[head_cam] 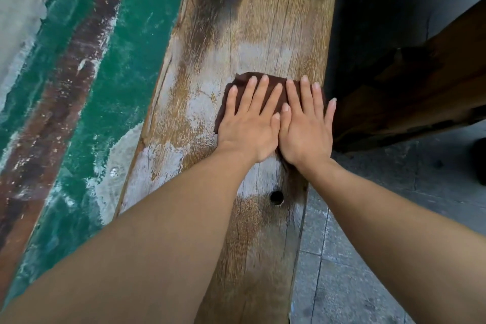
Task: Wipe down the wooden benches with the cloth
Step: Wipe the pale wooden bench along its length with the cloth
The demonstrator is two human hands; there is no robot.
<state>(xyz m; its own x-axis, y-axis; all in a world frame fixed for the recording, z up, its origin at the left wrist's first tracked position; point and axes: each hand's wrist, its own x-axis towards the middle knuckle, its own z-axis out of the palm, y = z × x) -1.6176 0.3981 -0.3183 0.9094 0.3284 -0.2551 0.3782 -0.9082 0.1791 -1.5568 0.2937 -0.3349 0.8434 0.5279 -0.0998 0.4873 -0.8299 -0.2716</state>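
while pale dusty patches show across the worktop [263, 34], wiping looks partway: brown cloth [243, 81] mid-plank toward the right edge, left grip [247, 123] and right grip [306, 126] pressed flat on it, fingers straight.

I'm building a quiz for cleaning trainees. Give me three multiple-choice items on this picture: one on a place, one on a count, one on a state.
1. Where is the cloth? A in a bucket; B on the bench, under both hands; C draped over a shoulder.
2. How many round holes show in the bench top? A one; B three; C five.
3. How do the left hand and right hand lie? A flat, fingers straight; B in fists; C lifted off the cloth.
Key: B, the dark cloth peeks out around the fingers; B, two holes at the far end and one near the wrists; A, both palms press down side by side.
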